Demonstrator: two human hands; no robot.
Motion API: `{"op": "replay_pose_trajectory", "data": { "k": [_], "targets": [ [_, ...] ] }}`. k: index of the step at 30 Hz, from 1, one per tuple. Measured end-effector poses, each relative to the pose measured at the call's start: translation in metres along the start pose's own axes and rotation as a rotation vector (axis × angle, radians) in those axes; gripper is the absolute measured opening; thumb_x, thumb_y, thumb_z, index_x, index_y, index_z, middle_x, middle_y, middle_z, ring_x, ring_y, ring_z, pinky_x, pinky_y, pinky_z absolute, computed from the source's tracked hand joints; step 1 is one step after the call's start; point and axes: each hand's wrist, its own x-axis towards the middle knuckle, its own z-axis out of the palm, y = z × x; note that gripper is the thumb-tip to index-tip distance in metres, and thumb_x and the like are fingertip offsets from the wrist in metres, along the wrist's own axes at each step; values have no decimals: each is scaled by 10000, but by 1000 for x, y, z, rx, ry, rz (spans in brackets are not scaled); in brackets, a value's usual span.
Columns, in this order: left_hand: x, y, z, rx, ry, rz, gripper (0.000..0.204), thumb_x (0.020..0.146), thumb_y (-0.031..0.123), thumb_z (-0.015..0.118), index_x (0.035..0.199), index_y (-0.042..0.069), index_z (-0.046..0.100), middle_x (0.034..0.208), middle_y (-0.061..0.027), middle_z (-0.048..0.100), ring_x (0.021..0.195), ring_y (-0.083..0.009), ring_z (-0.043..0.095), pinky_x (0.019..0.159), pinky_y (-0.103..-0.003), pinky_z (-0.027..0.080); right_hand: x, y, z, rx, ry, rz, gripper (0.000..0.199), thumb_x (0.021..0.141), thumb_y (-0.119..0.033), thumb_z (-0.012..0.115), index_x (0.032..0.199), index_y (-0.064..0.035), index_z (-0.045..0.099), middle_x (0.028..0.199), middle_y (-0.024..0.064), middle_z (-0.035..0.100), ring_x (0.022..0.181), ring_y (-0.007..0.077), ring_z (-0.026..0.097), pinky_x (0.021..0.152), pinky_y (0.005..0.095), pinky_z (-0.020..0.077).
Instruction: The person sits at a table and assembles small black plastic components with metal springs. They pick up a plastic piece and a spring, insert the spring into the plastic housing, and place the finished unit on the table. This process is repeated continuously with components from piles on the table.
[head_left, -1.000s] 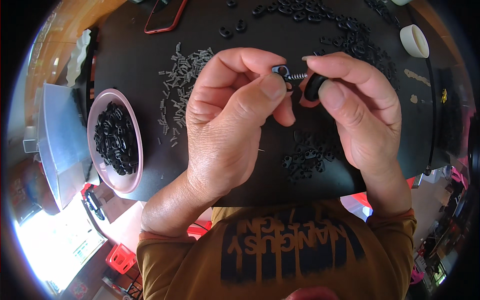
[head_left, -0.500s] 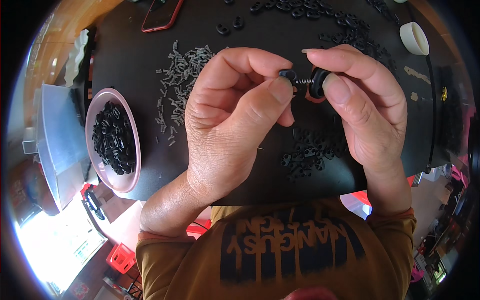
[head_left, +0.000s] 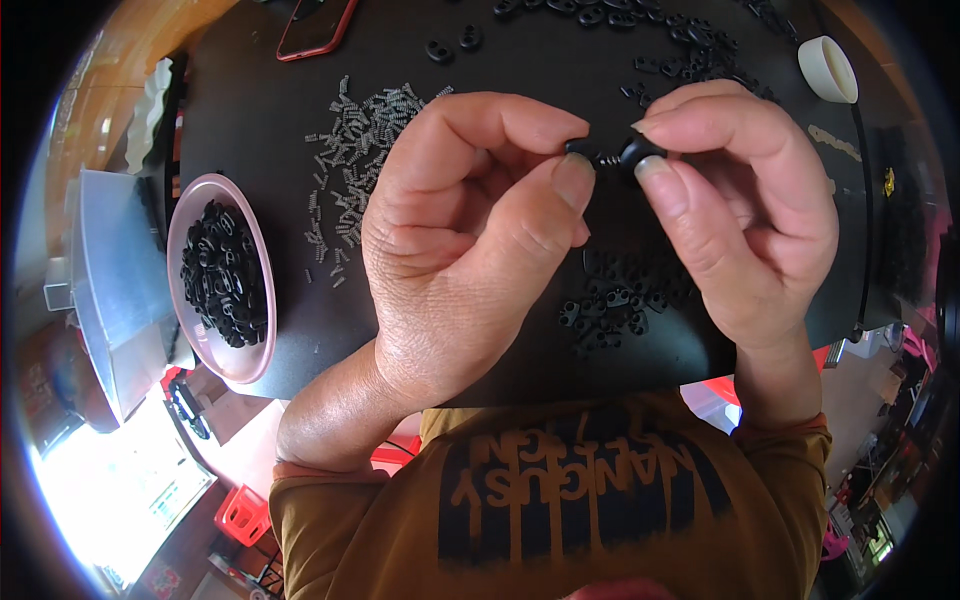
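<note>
Above the middle of the dark table, my left hand (head_left: pixel 450 235) pinches a small black plastic cord-lock plunger (head_left: pixel 576 147) between thumb and index finger. A thin metal spring (head_left: pixel 609 160) bridges the short gap from it to a rounded black cord-lock shell (head_left: pixel 641 152). That shell is gripped by the thumb and index fingertips of my right hand (head_left: pixel 750 210). Both hands are closed on their parts, with the remaining fingers curled. How far the spring sits inside the shell is hidden.
Loose springs (head_left: pixel 375 125) lie left of my hands. Small black plastic parts (head_left: pixel 612 312) lie nearer me; more black pieces (head_left: pixel 690 40) spread at the far right. A pink bowl (head_left: pixel 236 370) of black pieces stands left. A red-edged phone (head_left: pixel 316 28) and off-white cup (head_left: pixel 828 70) lie farther away.
Less of the spring now shows between the two parts. The shell has turned in my right hand, whose fingers have shifted slightly; my left hand keeps its pinch.
</note>
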Motion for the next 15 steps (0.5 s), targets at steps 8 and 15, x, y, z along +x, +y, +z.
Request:
{"op": "replay_pose_trajectory", "data": {
  "k": [8,15],
  "targets": [
    [-2,-2,3,-23,-9,13,181,829,48,545,995,-14,506,840,-100,590,636,-151,570,593,-242,473,0,-3,-2,-57,-4,21,185,794,73,516,976,49,540,934,117,545,773,90,509,672,186,407],
    [-1,-4,2,-76,-30,2,184,846,49,528,1018,-15,507,841,-105,593,640,-160,576,607,-259,483,-1,-5,5,261,93,255,167,825,-35,547,976,25,586,951,83,563,803,88,534,688,197,459]
  ]
}}
